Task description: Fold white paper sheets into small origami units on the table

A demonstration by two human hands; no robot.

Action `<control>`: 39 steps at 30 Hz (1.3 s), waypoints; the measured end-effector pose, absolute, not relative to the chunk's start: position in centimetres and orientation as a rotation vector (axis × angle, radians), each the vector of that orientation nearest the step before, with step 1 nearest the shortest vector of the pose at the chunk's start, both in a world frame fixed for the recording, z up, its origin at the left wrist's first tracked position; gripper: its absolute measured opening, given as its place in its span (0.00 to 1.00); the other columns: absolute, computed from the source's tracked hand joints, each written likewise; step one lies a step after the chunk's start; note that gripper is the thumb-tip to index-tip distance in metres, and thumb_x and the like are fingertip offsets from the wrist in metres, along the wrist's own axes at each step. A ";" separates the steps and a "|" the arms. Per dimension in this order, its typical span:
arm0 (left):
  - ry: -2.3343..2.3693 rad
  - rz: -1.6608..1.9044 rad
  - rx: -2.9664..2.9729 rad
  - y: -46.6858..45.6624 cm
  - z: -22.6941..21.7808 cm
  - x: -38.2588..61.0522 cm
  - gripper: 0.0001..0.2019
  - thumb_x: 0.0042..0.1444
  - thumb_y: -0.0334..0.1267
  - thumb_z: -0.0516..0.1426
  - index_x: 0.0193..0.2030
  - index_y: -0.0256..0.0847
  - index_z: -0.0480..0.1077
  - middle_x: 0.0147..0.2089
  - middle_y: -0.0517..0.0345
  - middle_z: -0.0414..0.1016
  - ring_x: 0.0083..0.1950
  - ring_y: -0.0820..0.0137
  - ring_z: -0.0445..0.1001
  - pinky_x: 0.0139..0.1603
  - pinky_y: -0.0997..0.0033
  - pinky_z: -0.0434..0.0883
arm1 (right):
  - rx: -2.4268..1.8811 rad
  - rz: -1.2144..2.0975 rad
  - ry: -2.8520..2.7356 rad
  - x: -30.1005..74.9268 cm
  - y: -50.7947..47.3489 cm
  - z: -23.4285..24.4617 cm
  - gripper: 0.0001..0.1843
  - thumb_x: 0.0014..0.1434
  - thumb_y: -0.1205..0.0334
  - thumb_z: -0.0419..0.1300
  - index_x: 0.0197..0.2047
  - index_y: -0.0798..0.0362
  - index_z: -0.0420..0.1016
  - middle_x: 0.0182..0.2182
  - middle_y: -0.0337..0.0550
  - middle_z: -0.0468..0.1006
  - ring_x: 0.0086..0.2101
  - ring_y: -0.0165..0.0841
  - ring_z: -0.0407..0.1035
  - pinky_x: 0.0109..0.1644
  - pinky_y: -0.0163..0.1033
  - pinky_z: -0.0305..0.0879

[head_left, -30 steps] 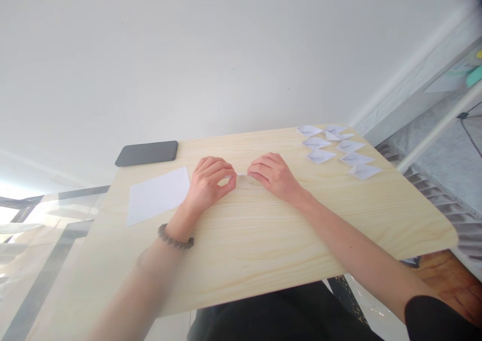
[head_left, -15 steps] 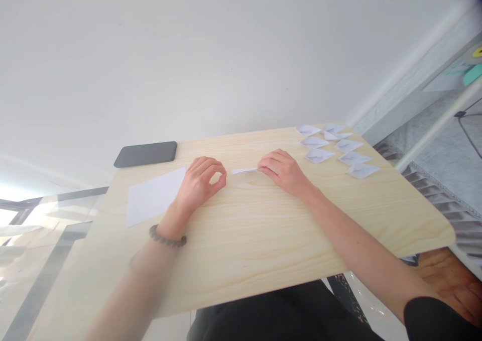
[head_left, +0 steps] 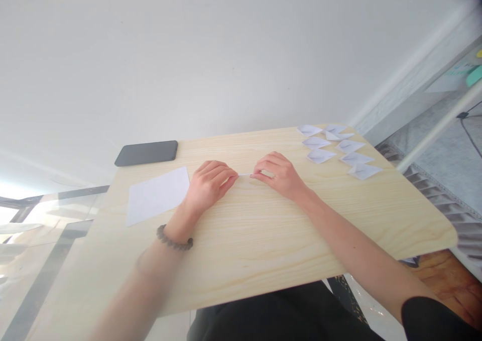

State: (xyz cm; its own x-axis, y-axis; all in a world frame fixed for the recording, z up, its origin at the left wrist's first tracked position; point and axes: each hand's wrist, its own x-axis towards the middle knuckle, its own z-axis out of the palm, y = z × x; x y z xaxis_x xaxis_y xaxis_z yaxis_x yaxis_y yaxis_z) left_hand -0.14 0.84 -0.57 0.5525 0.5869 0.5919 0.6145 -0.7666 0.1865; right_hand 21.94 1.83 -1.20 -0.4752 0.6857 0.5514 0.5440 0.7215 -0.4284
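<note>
Between my hands, just over the middle of the table, a small folded piece of white paper (head_left: pixel 244 175) shows edge-on as a thin strip. My left hand (head_left: pixel 211 184) pinches its left end between thumb and fingers. At the other end my right hand (head_left: pixel 277 174) holds it in a pinch too. Much of the folded paper is covered by my fingertips. Beside my left hand lies a flat sheet of white paper (head_left: pixel 156 196). Several folded white paper boats (head_left: pixel 322 155) stand in two rows to the right of my right hand.
A dark phone (head_left: pixel 146 153) lies at the back left of the pale wooden table (head_left: pixel 259 245). The table's far edge runs close to a plain wall (head_left: pixel 226 54). A light pole (head_left: pixel 439 125) rises beyond the right side.
My left hand has moved right and closed on the left end of the folded paper. My right hand has shifted slightly left, still gripping the other end.
</note>
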 end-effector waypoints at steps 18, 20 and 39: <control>-1.079 -0.952 -2.638 1.1 -0.6 -1.1 0.05 0.57 0.35 0.53 0.34 0.41 0.69 0.30 0.57 0.75 0.38 0.67 0.71 0.41 0.65 0.65 | -1.091 0.426 -2.066 22.8 2.1 -1.5 0.15 0.51 0.49 0.59 0.28 0.52 0.65 0.28 0.40 0.70 0.30 0.30 0.65 0.35 0.36 0.61; -1.059 -0.958 -2.630 1.1 -0.6 -1.2 0.04 0.57 0.34 0.53 0.34 0.41 0.69 0.31 0.57 0.75 0.39 0.67 0.72 0.41 0.65 0.65 | -1.172 0.556 -2.027 22.6 2.1 -1.7 0.17 0.50 0.47 0.59 0.33 0.51 0.65 0.29 0.40 0.72 0.28 0.29 0.65 0.33 0.35 0.62; -1.336 -0.904 -2.749 0.7 -0.6 -0.3 0.23 0.58 0.39 0.51 0.59 0.40 0.53 0.50 0.50 0.69 0.50 0.64 0.66 0.49 0.62 0.65 | -1.142 1.022 -1.679 20.3 0.8 -1.7 0.12 0.51 0.54 0.60 0.31 0.52 0.65 0.28 0.38 0.75 0.25 0.29 0.72 0.31 0.34 0.66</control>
State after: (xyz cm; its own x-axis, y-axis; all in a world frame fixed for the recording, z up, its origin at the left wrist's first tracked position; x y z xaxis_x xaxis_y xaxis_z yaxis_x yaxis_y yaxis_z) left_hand -0.27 0.72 -0.64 0.4879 0.7357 0.4699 0.7099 -0.6476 0.2769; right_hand 20.31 0.77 -1.72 -0.2309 0.9538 0.1925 0.2677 0.2524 -0.9299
